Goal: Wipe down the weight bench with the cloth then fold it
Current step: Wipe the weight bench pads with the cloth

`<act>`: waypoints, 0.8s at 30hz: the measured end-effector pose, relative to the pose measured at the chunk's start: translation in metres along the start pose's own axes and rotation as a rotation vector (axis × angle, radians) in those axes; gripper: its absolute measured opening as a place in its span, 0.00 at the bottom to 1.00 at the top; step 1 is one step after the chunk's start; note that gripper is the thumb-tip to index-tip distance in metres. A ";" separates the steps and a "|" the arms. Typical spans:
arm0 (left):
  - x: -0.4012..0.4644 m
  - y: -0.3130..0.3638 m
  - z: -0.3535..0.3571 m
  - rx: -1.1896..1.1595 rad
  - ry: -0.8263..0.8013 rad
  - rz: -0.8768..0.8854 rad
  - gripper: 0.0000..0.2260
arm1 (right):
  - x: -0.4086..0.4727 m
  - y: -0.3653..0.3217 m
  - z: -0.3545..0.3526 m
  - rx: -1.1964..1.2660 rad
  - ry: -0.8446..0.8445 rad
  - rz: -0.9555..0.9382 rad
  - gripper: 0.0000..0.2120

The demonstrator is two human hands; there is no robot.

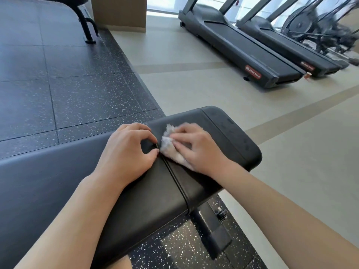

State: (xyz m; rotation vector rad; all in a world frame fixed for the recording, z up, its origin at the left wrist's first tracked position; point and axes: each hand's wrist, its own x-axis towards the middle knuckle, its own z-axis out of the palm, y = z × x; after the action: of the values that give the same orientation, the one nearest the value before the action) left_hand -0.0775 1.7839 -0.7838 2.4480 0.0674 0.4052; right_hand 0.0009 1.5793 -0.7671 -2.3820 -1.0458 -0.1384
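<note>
The right hand (196, 148) lies on top of a small white cloth (171, 147), its fingers bent over the fabric and pressing it down onto the black padded surface (159, 191) of the weight bench. Most of the cloth is hidden beneath this hand; a fluffy bunched edge sticks out just beyond the fingertips, toward the other hand, and a flatter strip shows under the heel of the palm. Whether the fingers actually pinch the cloth or only press it cannot be told.

The left hand (128, 152) rests on the same pad just beside the cloth, with its fingers curled and the thumb tip close to the index finger, right at a raised seam (178, 183) that runs across the upholstery. Thumb and fingertips sit at the cloth's edge; whether they touch it is unclear. This hand holds nothing that can be seen.

The seam passes between the two hands and on toward the person. Beyond the right hand, the pad ends in a rounded corner. Below the forearms, a black metal bench frame (213, 230) stands on speckled rubber flooring (77, 94). Far past the hands, two treadmills (242, 49) stand on a pale floor (291, 152).
</note>
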 end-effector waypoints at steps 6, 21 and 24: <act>-0.002 -0.011 -0.003 0.013 0.055 -0.089 0.05 | 0.076 -0.010 0.027 0.043 0.025 0.063 0.09; 0.002 0.002 -0.005 0.056 0.059 -0.131 0.02 | 0.008 -0.017 0.006 0.016 0.005 0.009 0.07; -0.001 0.003 -0.004 0.053 0.086 -0.136 0.02 | 0.067 -0.015 0.024 0.034 0.028 0.061 0.08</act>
State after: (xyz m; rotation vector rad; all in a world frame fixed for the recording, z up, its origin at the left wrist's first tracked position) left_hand -0.0798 1.7833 -0.7792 2.4596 0.2826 0.4525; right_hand 0.0338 1.6440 -0.7611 -2.3719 -0.9547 -0.1304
